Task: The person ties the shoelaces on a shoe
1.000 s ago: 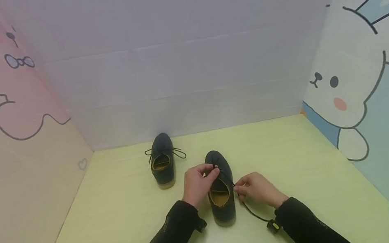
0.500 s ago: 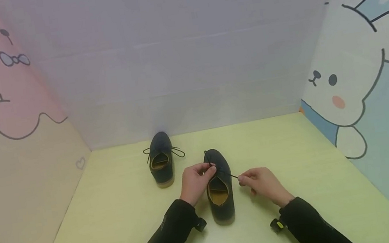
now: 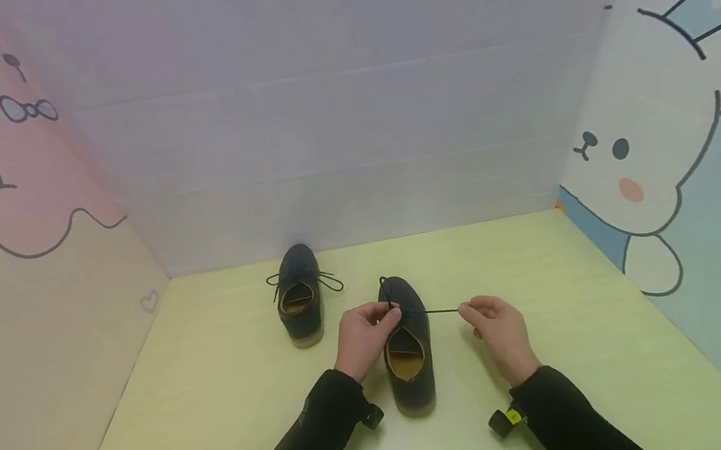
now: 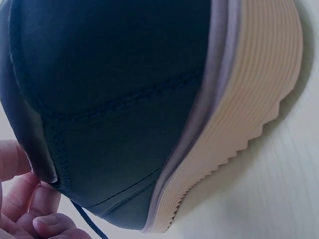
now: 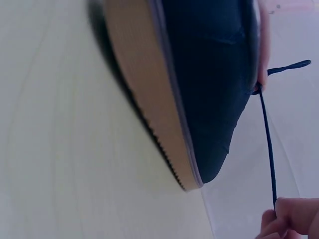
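A dark navy lace-up shoe (image 3: 416, 395) with a tan ridged sole stands on the table, toe pointing away. At its lacing my left hand (image 3: 364, 338) pinches the shoelace, and a loop of it (image 5: 289, 66) sticks out beyond those fingers. To the right of the shoe my right hand (image 3: 502, 332) pinches the other part of the shoelace (image 3: 442, 311), stretched straight out sideways. The right wrist view shows this lace (image 5: 269, 144) running taut from the shoe to the fingertips. The left fingers partly hide the knot area.
Another matching shoe (image 3: 302, 321), its lace tied in a bow, stands farther back to the left. The pale yellow table (image 3: 232, 397) ends at a plain back wall (image 3: 357, 202). Printed cartoon walls flank both sides.
My right hand has moved outward and away from me, drawing the lace from slack to straight out at the right. The left hand keeps its place, with the loop now standing up above it.
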Demonstrator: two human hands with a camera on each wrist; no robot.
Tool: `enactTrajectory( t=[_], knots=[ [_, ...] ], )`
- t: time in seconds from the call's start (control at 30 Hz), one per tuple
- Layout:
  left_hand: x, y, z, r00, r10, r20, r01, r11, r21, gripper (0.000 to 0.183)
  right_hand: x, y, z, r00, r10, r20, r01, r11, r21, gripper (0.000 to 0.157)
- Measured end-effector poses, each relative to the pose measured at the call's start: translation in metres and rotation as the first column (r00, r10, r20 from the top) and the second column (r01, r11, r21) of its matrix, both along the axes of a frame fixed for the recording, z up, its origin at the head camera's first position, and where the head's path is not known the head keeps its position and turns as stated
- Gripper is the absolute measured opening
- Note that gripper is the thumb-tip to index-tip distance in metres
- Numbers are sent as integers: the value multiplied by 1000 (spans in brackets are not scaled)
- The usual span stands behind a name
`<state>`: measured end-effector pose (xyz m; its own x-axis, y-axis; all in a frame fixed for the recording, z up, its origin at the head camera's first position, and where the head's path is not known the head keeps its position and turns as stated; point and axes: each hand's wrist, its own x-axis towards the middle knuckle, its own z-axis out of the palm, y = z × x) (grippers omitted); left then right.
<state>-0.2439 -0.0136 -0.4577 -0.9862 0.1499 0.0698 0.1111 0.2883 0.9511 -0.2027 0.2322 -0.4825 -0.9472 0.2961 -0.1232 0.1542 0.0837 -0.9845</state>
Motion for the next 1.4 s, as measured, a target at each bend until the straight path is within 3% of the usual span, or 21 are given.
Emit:
enactTrajectory(
  t=[0.13,0.17,0.23,0.37,0.4,0.5,0.53,0.57,0.63,0.77,0.83,0.9,1.23,1.4],
  knots=[
    [0,0,-1,1000,2,2,-2,1000,1,19,-1,1,1,1000,-3,4,4,980,-201,30],
    [0,0,-2,1000,4,3,-4,1000,2,19,-1,2,1,1000,-1,10,3,964,-265,35],
    [0,0,-2,1000,5,2,-5,1000,-1,20,-2,5,2,1000,-12,29,23,913,-408,30],
    [-1,0,-2,1000,4,2,-4,1000,1,20,-1,15,5,996,-30,88,78,778,-623,43],
    [-1,0,-2,1000,3,3,-3,1000,3,20,-2,18,6,995,-37,98,93,747,-658,40],
    [0,0,-1,1000,7,10,-7,1000,1,20,0,25,8,994,-28,109,99,677,-730,55],
    [0,0,-1,1000,9,13,-9,1000,1,20,0,27,9,995,-17,102,88,665,-741,58],
    [0,0,0,1000,9,18,-9,1000,3,20,0,28,10,995,-10,96,78,665,-743,59],
    [1,0,1,1000,10,20,-10,1000,0,23,1,29,12,997,16,70,39,696,-717,55],
    [0,2,4,999,14,36,-15,1000,17,27,4,24,17,999,50,22,-30,842,-539,42],
    [0,2,4,999,18,50,-19,999,29,27,6,22,18,998,55,14,-43,887,-459,42],
    [1,2,4,998,13,60,-15,999,43,27,8,19,19,998,59,5,-52,915,-400,43],
    [1,2,3,997,-9,76,0,994,112,26,16,2,20,991,130,-24,-130,938,-320,29],
    [2,1,3,999,-5,48,-1,992,128,22,19,-6,24,991,132,-7,-129,953,-274,38]
  ],
)
